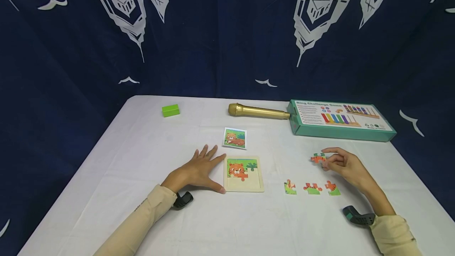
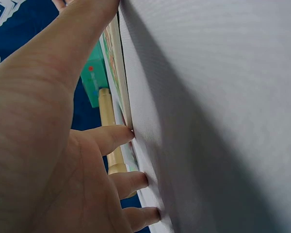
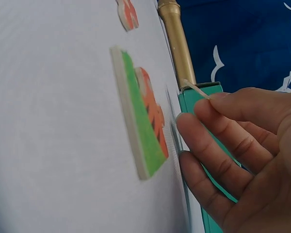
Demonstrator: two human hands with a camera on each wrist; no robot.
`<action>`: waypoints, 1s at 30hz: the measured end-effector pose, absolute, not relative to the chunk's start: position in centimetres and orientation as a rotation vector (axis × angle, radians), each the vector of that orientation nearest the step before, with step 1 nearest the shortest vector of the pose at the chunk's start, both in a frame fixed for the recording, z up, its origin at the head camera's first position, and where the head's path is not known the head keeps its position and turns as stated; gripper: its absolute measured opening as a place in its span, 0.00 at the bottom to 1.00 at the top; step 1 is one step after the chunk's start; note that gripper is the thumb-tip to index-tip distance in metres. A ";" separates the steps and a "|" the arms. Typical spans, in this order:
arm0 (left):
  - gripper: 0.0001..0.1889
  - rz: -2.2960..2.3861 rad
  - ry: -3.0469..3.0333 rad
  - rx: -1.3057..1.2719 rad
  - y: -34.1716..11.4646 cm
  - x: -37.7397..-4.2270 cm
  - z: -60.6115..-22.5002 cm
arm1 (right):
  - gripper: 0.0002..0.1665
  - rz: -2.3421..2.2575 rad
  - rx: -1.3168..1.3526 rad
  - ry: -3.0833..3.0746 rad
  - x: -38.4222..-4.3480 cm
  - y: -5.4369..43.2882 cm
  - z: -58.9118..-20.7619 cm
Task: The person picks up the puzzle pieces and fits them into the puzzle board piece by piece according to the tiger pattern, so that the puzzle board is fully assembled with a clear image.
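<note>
My left hand [image 1: 197,171] rests on the table with its fingers spread, thumb and index fingertip at the left edge of a wooden puzzle board [image 1: 261,187]. Inside the board, several joined pieces show a tiger's face [image 1: 236,169] and a green plant; its lower part is bare wood. My right hand [image 1: 346,167] pinches an orange and green puzzle piece [image 1: 317,158] between thumb and finger, above the table at the right. In the right wrist view that piece [image 3: 196,90] appears edge-on. Three loose pieces lie in a row nearer me: left [image 1: 290,188], middle [image 1: 313,189] and right [image 1: 332,188].
Behind the board lies a small tiger picture card [image 1: 235,138]. A gold microphone [image 1: 261,112] touches or nearly touches the green Ring Challenge Game box [image 1: 343,121] at the back right. A bright green block [image 1: 171,110] sits at the back left. White cloth [image 1: 117,169] covers the table.
</note>
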State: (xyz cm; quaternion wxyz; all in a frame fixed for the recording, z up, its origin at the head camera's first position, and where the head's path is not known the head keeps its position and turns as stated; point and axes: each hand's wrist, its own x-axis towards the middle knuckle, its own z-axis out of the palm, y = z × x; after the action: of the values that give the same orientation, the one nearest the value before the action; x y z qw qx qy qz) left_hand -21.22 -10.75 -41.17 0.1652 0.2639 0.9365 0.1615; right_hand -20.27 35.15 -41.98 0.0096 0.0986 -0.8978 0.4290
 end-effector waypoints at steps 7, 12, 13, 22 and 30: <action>0.59 0.457 2.673 0.749 -10.7 -21.2 -41.1 | 0.28 1.369 0.300 -2.793 -20.2 34.8 -41.9; 0.59 0.463 2.671 0.745 -10.7 -21.3 -41.1 | 0.27 1.366 0.347 -2.796 -20.2 34.0 -41.8; 0.59 0.461 2.670 0.744 -10.7 -21.3 -41.2 | 0.26 1.363 0.358 -2.798 -20.3 33.9 -41.8; 0.59 0.452 2.665 0.742 -10.6 -21.3 -41.3 | 0.24 1.446 0.455 -2.768 -20.7 31.8 -41.2; 0.59 0.449 2.671 0.745 -10.6 -21.2 -41.3 | 0.22 1.492 0.543 -2.769 -21.3 30.2 -41.6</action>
State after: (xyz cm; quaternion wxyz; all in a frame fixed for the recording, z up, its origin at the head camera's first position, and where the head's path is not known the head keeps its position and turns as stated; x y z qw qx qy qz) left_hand -21.24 -10.64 -41.34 0.1653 0.2615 0.9378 0.1577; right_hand -21.35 30.17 -41.58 -0.0251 0.1702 -0.8673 0.4672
